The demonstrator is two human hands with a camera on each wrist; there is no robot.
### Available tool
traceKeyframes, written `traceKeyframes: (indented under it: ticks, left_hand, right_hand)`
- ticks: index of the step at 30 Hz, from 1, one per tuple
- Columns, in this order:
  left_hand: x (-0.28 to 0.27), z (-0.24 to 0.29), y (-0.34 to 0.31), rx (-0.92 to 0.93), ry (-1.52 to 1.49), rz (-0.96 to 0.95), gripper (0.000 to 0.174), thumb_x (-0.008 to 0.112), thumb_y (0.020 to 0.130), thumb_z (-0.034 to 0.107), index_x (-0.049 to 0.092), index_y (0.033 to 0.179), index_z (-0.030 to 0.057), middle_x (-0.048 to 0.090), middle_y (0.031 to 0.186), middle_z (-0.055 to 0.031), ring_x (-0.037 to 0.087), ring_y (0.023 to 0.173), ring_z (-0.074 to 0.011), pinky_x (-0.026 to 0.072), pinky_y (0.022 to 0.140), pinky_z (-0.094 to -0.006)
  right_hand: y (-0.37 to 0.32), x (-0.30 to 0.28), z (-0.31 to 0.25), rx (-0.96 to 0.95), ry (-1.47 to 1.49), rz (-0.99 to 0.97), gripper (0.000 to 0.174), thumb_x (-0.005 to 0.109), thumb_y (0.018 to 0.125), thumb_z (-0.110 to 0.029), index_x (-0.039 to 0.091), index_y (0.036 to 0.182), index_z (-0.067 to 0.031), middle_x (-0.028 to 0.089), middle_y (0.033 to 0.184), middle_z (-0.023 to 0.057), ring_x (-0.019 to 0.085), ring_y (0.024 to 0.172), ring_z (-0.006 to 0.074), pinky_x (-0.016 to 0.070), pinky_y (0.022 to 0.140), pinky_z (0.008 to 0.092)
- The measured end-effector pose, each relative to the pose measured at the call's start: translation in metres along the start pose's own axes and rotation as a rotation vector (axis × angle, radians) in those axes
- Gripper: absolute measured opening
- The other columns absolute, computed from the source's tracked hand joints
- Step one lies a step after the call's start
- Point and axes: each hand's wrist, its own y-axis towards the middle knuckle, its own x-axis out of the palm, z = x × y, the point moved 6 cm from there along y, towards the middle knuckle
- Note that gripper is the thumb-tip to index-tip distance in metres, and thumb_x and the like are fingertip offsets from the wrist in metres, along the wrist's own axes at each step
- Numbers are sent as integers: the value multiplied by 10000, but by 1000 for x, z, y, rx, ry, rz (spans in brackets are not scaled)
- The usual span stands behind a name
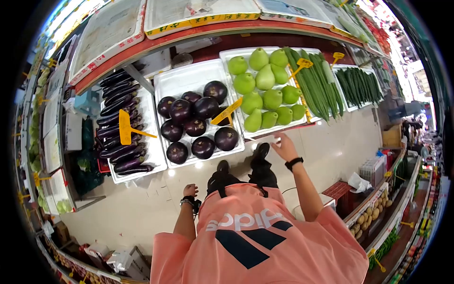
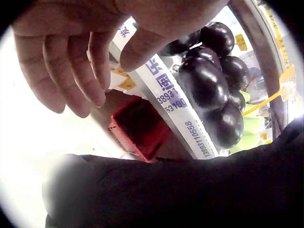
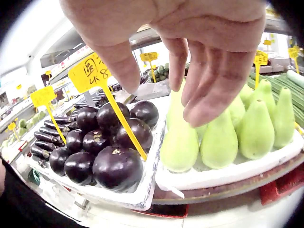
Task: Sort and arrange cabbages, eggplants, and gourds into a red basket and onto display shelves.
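My right hand [image 1: 284, 147] is held out in front of the produce stand, holding nothing. In the right wrist view its fingers [image 3: 211, 83] hang loosely bent and overlap the pale green gourds [image 3: 219, 147], which stand in a white foam tray [image 3: 213, 180]. To their left, round purple eggplants [image 1: 194, 111] fill another foam tray [image 1: 177, 80], with a yellow price tag [image 1: 227, 111] over its corner. Low by my side hangs my left hand [image 1: 190, 190]. In the left wrist view its relaxed fingers [image 2: 54, 66] hold nothing, with the eggplant tray's printed side [image 2: 166, 88] beyond them.
Long eggplants [image 1: 120, 123] lie at the left under another yellow tag [image 1: 125, 128]. Ridged long green gourds [image 1: 319, 87] and cucumbers [image 1: 358, 86] are at the right. A shelf [image 1: 203, 33] runs above the trays. Behind me at the right stands a rack of potatoes [image 1: 371, 215].
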Motion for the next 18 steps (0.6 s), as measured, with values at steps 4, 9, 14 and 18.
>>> traceKeyframes:
  ticks: [4, 9, 14, 18]
  left_hand:
    - [7, -27, -11, -98, -32, 64, 360, 580, 955, 285, 592, 1243, 68, 722, 1081, -109, 703, 820, -247, 537, 642, -410]
    - [39, -24, -52, -112, -186, 152, 386, 570, 964, 287, 570, 1287, 76, 701, 1135, -135, 691, 933, -276, 543, 745, -458]
    - [89, -19, -85, -54, -240, 115, 370, 552, 990, 300, 577, 1283, 74, 702, 1150, -131, 700, 945, -278, 554, 718, -436]
    - [129, -8, -124, -59, -264, 166, 429, 538, 984, 294, 536, 1341, 57, 668, 1223, -154, 681, 1031, -316, 560, 814, -475]
  right_hand:
    - [100, 27, 20, 15, 50, 6, 535, 784, 802, -281, 593, 1204, 15, 642, 1122, 223, 671, 876, 369, 542, 796, 440]
    - [175, 96, 69, 238, 25, -186, 566, 772, 783, -356, 619, 1119, 72, 629, 1127, 313, 647, 944, 449, 533, 876, 471]
    - [184, 115, 63, 116, -137, -175, 651, 773, 766, -240, 480, 1231, 108, 615, 1110, 337, 656, 955, 455, 559, 836, 484]
    - [165, 97, 42, -143, -205, -337, 481, 731, 782, -147, 512, 1170, 36, 605, 1110, 291, 677, 872, 428, 565, 748, 500]
